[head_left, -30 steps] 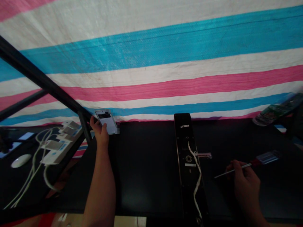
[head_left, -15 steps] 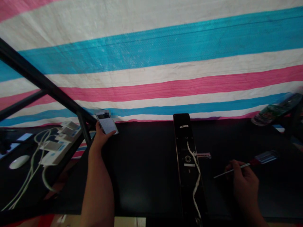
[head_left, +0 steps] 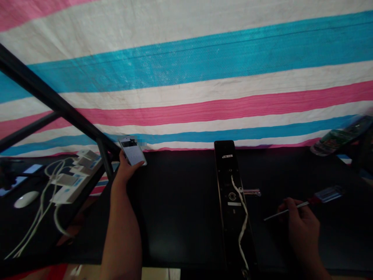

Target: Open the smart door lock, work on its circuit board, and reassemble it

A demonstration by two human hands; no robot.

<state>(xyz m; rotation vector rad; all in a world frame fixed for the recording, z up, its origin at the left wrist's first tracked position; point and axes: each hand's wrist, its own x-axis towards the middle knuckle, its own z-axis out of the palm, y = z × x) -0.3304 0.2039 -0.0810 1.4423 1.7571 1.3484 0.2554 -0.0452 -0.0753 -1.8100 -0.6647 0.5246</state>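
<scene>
At the table's far left, my left hand [head_left: 126,170] grips a smartphone [head_left: 133,152] from below and its left side, the thumb lying across the lower edge of the lit screen. My right hand [head_left: 301,221] is closed round the metal shaft of a screwdriver [head_left: 308,203]. The tip points left, and the clear handle with a red collar points right. Between my hands lies a long black door lock panel [head_left: 225,182], with a silver lever handle [head_left: 252,192] sticking out to the right. A whitish cable [head_left: 244,221] runs down the panel.
A black table [head_left: 180,202] carries these things. A plastic bottle [head_left: 329,142] leans at the back right. On the left are a power strip [head_left: 72,186] with plugs and cords, a white mouse [head_left: 26,199] and a black metal frame [head_left: 67,112]. Striped sheeting [head_left: 204,105] hangs behind.
My left hand has slid lower on the phone, and its thumb has moved down to the bottom of the screen. The right hand, screwdriver and lock panel stay put.
</scene>
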